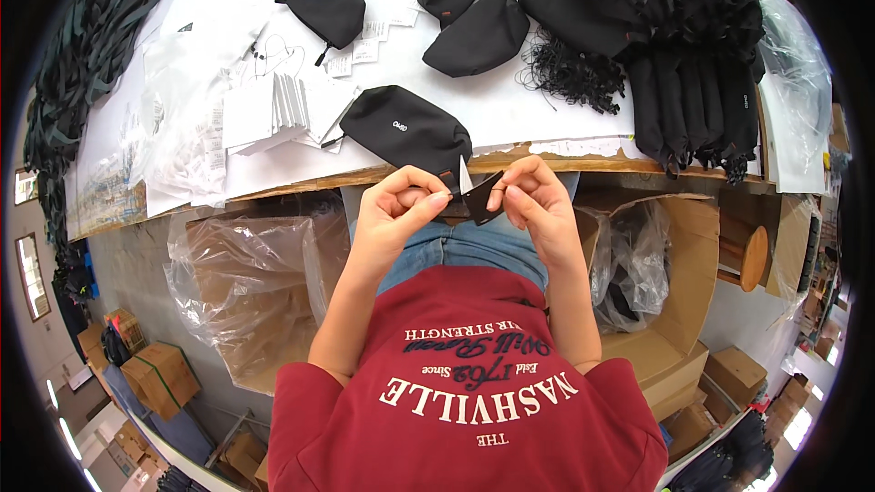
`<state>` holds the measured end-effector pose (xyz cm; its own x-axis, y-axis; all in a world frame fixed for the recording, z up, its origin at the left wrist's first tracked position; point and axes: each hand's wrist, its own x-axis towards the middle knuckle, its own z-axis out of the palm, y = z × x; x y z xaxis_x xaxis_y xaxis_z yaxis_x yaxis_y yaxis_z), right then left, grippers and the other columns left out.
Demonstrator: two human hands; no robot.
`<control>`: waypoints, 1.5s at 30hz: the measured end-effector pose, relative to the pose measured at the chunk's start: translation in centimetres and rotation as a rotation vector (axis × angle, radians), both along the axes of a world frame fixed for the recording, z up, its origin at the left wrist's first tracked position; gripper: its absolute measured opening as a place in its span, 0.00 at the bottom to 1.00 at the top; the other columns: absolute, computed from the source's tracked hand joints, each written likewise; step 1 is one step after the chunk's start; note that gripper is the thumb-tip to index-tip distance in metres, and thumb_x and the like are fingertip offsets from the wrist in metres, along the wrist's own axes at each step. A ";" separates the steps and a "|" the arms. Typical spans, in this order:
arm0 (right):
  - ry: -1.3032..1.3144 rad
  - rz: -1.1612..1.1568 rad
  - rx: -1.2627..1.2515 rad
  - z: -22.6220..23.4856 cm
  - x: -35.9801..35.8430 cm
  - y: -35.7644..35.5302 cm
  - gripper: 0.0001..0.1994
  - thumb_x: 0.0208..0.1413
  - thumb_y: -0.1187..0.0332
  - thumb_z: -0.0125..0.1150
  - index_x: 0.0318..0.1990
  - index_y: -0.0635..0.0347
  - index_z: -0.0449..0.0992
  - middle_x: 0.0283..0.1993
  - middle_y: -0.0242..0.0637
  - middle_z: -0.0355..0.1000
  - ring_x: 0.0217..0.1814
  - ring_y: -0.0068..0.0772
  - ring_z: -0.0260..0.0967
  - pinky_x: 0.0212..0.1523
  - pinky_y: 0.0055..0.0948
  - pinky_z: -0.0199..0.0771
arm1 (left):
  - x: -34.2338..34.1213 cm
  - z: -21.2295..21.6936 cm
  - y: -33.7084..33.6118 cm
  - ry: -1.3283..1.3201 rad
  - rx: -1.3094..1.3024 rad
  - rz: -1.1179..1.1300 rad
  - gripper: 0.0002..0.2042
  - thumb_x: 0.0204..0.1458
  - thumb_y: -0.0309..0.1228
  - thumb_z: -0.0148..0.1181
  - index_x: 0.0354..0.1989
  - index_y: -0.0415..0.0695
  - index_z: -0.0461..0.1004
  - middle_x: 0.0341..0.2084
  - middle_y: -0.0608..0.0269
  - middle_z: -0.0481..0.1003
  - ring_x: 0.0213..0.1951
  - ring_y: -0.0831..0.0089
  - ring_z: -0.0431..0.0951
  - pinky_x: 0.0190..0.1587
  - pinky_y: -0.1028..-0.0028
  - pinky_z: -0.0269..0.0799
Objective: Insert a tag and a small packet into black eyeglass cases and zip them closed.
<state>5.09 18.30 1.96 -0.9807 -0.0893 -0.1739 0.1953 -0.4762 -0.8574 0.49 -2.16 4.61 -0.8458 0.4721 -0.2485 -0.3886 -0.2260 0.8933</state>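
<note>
One black zipped pouch (406,128) lies at the near edge of the white-topped table (506,118), straight ahead of the person, its long axis slanting from upper left to lower right; the end with the dark zip pull (332,142) points away to the left, the other points down toward the hands, right by the wooden rim, and a small white mark shows on the upturned face. Just below that nearer end, the left hand (401,207) is drawn in narrow, thumb and forefinger pinched together at a small dark strip (447,182), though I can't tell from where I stand whether the strip belongs to the pouch. Across a slim gap, the right hand (538,200) is loosely curled, its thumb and fingers close about a flat black tag (483,199), with a white pointed piece (465,175) standing up beside it between the two hands; how the pieces join, I can't make out. Left of the pouch, a fanned stack of white cards (273,111) rests near clear plastic bags (182,96); beyond it lie more black pouches (478,32), and to the right a tangle of black cords (574,73) sits against a big heap of dark pouches (697,109)
</note>
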 end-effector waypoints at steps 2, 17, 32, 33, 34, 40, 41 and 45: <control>0.055 0.009 -0.028 0.0 0.1 -0.3 0.06 0.61 0.69 0.51 0.44 0.59 0.66 0.33 0.40 0.72 0.25 0.18 0.63 0.25 0.14 0.58 | 0.2 0.0 0.2 0.021 -0.055 0.015 0.04 0.54 0.24 0.58 0.35 0.38 0.72 0.16 0.81 0.62 0.20 0.93 0.55 0.23 0.85 0.47; 0.162 -0.067 0.250 1.2 0.7 -3.1 0.05 0.61 0.75 0.50 0.44 0.62 0.65 0.31 0.32 0.68 0.31 0.18 0.66 0.31 0.16 0.65 | 0.6 0.2 0.7 0.011 -0.125 -0.098 0.03 0.53 0.23 0.58 0.31 0.39 0.71 0.12 0.82 0.55 0.17 0.93 0.49 0.21 0.84 0.44; 0.203 -0.035 0.350 1.2 0.6 -3.0 0.07 0.60 0.75 0.52 0.44 0.62 0.67 0.28 0.33 0.70 0.29 0.20 0.66 0.31 0.20 0.67 | 0.3 0.0 0.5 -0.020 -0.082 -0.150 0.03 0.52 0.23 0.58 0.32 0.39 0.72 0.12 0.82 0.54 0.18 0.92 0.49 0.21 0.84 0.45; 0.215 -0.028 0.386 1.2 0.6 -3.0 0.07 0.59 0.75 0.53 0.44 0.62 0.67 0.27 0.34 0.70 0.28 0.20 0.66 0.31 0.20 0.67 | 0.4 0.0 0.6 -0.002 -0.119 -0.151 0.02 0.52 0.23 0.58 0.32 0.39 0.72 0.12 0.82 0.54 0.18 0.92 0.49 0.21 0.84 0.45; 0.214 -0.028 0.386 1.2 0.6 -3.0 0.07 0.59 0.75 0.53 0.44 0.62 0.67 0.27 0.34 0.70 0.28 0.20 0.66 0.31 0.20 0.67 | 0.4 0.0 0.6 0.016 -0.156 -0.153 0.02 0.52 0.23 0.58 0.32 0.39 0.72 0.12 0.82 0.53 0.18 0.92 0.49 0.21 0.84 0.45; 0.215 0.009 0.475 2.2 -0.5 -2.8 0.06 0.57 0.76 0.54 0.41 0.63 0.68 0.26 0.35 0.70 0.25 0.21 0.66 0.30 0.21 0.67 | 0.6 0.1 0.4 0.014 -0.225 -0.138 0.02 0.51 0.23 0.59 0.30 0.39 0.72 0.12 0.80 0.52 0.18 0.91 0.49 0.20 0.82 0.45; 0.232 0.025 0.556 2.2 -1.2 -2.4 0.05 0.56 0.76 0.54 0.40 0.63 0.70 0.26 0.34 0.70 0.25 0.22 0.66 0.30 0.21 0.67 | 0.8 0.2 0.4 0.015 -0.228 -0.135 0.02 0.51 0.23 0.59 0.30 0.39 0.72 0.12 0.80 0.52 0.18 0.91 0.49 0.20 0.82 0.45; 0.410 0.065 0.827 1.6 -4.2 -3.7 0.07 0.51 0.73 0.58 0.38 0.61 0.73 0.31 0.37 0.71 0.36 0.33 0.70 0.37 0.30 0.69 | 1.8 0.5 0.7 0.302 -0.480 -0.440 0.04 0.46 0.28 0.61 0.28 0.42 0.74 0.10 0.66 0.56 0.14 0.77 0.57 0.20 0.74 0.55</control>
<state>0.85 14.61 3.52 -0.9771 -0.1484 0.1525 -0.1933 0.3197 -0.9276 2.25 -1.48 5.12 -0.6670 0.6823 -0.2992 -0.0730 0.3398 0.9377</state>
